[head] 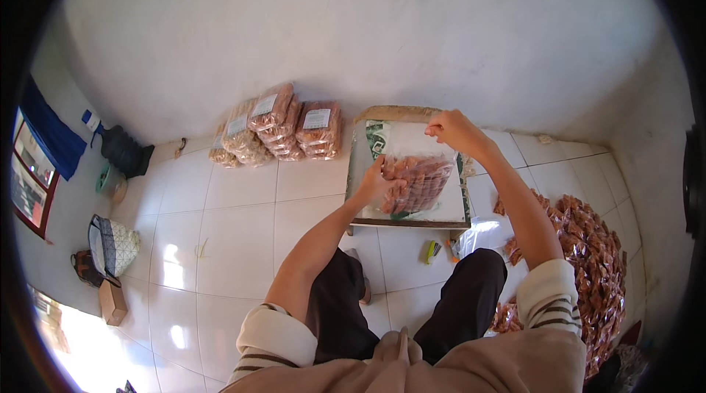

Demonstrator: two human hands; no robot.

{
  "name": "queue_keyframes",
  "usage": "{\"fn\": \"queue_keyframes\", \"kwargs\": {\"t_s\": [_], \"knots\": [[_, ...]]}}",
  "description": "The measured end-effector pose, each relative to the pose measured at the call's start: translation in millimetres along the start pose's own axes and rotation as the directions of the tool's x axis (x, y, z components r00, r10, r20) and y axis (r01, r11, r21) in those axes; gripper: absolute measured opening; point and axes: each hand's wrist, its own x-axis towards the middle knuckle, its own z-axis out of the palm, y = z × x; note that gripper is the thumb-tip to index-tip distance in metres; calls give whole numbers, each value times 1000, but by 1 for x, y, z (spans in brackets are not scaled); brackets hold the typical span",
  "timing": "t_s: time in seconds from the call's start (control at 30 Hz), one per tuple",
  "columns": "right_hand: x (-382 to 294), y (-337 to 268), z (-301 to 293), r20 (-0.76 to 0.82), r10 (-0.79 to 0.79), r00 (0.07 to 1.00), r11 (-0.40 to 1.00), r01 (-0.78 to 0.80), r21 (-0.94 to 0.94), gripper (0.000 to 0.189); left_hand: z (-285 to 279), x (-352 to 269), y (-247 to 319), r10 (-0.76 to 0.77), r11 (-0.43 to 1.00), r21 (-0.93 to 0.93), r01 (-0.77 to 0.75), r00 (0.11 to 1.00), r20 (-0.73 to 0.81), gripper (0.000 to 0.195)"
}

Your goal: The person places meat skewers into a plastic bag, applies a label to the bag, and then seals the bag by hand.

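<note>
A clear plastic bag (422, 183) packed with rows of small reddish-brown snack packets stands on a low table (358, 172) before me. My left hand (380, 180) grips the bag's left side, thumb across its front. Above the bag's loose clear top, my right hand (455, 131) is raised with its fingers curled in. Whether a bit of the plastic is pinched between those fingers is too small to tell.
Filled, labelled bags (320, 125) are stacked by the wall, left of the table. A large heap of small packets (593, 260) covers the floor at right. A green stapler (432, 252) and clear plastic bags (479, 238) lie near my feet. A patterned bag (118, 244) stands far left.
</note>
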Motion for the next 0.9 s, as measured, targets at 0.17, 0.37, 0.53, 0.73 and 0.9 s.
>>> {"fn": "queue_keyframes", "kwargs": {"t_s": [0.17,0.37,0.53,0.73,0.9], "knots": [[41,12,25,450,-120,885,990,141,-12,19,-19,4,-15,-16,999,-33,19,996,93,70],[43,10,43,552,89,829,979,30,-203,40,-15,4,-7,-52,993,-94,69,983,176,70],[37,-2,42,561,98,822,981,16,-194,42,-19,6,-3,-62,987,-137,89,980,187,72],[30,7,44,316,-58,947,944,154,-291,35,-15,7,-9,-81,984,-141,111,976,202,75],[40,15,48,474,-103,875,961,211,-181,29,-20,9,-12,-69,996,-46,80,976,206,76]]}}
